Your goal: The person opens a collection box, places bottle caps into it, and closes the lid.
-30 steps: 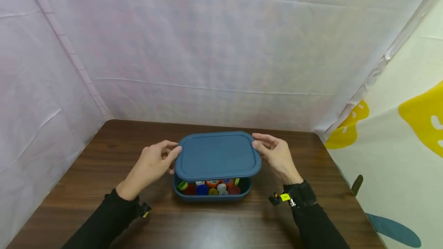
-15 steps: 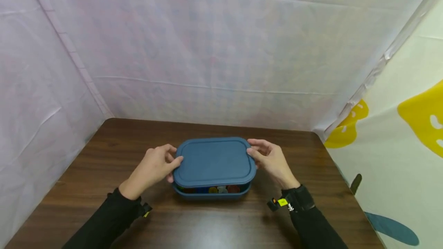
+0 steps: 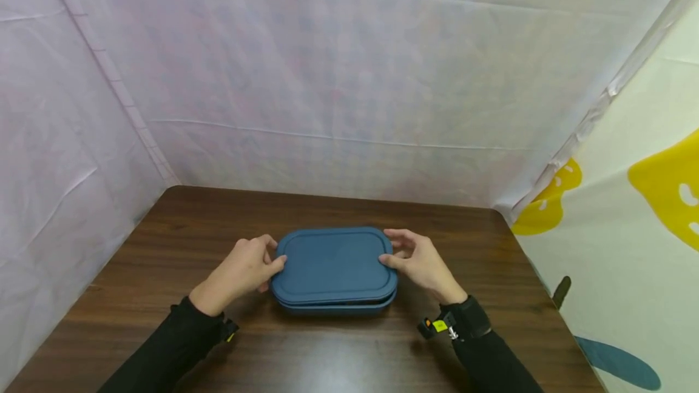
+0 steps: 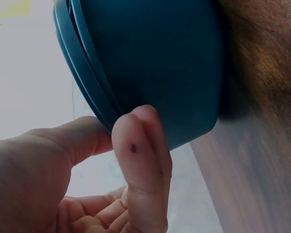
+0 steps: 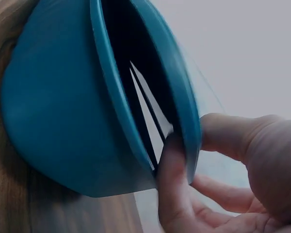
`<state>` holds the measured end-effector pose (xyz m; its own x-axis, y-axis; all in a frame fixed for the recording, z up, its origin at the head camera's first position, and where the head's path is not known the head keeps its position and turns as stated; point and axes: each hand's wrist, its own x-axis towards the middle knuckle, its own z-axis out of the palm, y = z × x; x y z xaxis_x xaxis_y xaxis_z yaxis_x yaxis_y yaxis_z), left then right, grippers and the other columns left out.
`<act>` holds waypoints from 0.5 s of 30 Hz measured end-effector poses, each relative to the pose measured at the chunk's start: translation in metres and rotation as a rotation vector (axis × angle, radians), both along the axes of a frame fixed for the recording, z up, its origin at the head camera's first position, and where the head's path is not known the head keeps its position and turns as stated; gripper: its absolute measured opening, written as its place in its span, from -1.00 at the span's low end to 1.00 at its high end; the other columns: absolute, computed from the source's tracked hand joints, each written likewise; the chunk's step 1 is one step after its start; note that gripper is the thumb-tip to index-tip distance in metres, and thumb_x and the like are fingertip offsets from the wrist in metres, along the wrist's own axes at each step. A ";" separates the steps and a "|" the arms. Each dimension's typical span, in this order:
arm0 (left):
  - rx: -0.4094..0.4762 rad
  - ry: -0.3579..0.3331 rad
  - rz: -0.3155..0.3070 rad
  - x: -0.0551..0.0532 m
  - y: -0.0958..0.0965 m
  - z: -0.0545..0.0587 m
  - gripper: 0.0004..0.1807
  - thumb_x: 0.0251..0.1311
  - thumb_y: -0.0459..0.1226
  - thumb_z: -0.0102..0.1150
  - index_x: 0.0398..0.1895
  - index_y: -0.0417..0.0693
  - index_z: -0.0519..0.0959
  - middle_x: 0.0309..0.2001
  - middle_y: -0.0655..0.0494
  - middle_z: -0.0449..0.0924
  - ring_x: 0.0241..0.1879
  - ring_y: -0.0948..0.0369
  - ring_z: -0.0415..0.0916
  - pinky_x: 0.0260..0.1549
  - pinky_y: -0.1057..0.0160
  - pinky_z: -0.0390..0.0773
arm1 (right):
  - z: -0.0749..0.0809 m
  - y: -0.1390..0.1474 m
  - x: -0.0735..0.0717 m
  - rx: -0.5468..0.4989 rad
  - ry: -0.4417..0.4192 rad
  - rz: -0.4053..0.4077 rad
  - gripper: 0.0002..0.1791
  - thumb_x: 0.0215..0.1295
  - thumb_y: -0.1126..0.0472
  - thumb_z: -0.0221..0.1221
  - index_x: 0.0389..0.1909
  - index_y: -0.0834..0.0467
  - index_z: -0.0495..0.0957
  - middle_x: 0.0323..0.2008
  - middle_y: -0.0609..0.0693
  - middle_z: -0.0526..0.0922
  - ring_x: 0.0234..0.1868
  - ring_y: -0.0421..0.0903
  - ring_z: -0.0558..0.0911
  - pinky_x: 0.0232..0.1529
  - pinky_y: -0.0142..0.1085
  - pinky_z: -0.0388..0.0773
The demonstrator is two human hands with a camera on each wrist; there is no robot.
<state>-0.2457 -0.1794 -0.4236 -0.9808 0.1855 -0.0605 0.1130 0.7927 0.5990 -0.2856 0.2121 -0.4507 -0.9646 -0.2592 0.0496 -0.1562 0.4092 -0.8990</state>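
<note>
A blue rectangular lid [image 3: 334,262] with rounded corners lies over a matching blue food container [image 3: 335,309]. My left hand [image 3: 237,272] pinches the lid's left end, thumb on top and fingertips at the rim. In the left wrist view the lid [image 4: 77,63] sits close against the rim of the container [image 4: 155,63]. Opposite it, my right hand [image 3: 420,262] holds the lid's right end between thumb and fingers. There the right wrist view has a wedge-shaped gap between lid [image 5: 177,73] and container [image 5: 53,107]. The lid hides the contents.
The container stands on a dark wood-grain table [image 3: 218,211]. White cloth [image 3: 338,77] hangs behind and to the left. On the right hangs cloth with yellow shapes [image 3: 551,202]. Both wrists carry small cameras over black sleeves [image 3: 164,350].
Both hands have lowered the lid and drawn it toward the person. The colourful caps and small round items seen inside the container earlier are now covered.
</note>
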 end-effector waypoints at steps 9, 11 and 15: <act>0.053 -0.030 -0.007 0.001 0.000 0.001 -0.44 0.67 -0.17 0.38 0.45 -0.44 0.55 -0.42 0.07 0.75 -0.58 0.23 0.70 -0.41 0.22 0.70 | 0.008 -0.005 0.009 0.107 0.028 -0.036 -0.31 0.51 0.20 0.56 0.60 0.10 0.64 0.40 0.26 0.77 0.05 -0.02 0.81 -0.02 -0.28 0.73; 0.062 -0.039 -0.014 0.002 0.000 0.000 -0.41 0.67 -0.17 0.39 0.48 -0.44 0.53 -0.41 0.07 0.75 -0.58 0.23 0.71 -0.43 0.22 0.71 | 0.010 -0.006 0.011 0.124 0.024 -0.039 -0.31 0.52 0.23 0.55 0.61 0.11 0.63 0.40 0.25 0.77 0.05 -0.03 0.79 -0.03 -0.28 0.71; 0.072 -0.052 -0.021 0.004 0.001 -0.001 -0.38 0.66 -0.16 0.40 0.51 -0.44 0.51 -0.40 0.07 0.75 -0.57 0.23 0.70 -0.44 0.21 0.70 | 0.010 -0.005 0.012 0.159 0.012 -0.035 -0.31 0.52 0.28 0.52 0.62 0.16 0.62 0.41 0.23 0.78 0.09 -0.01 0.78 -0.05 -0.30 0.68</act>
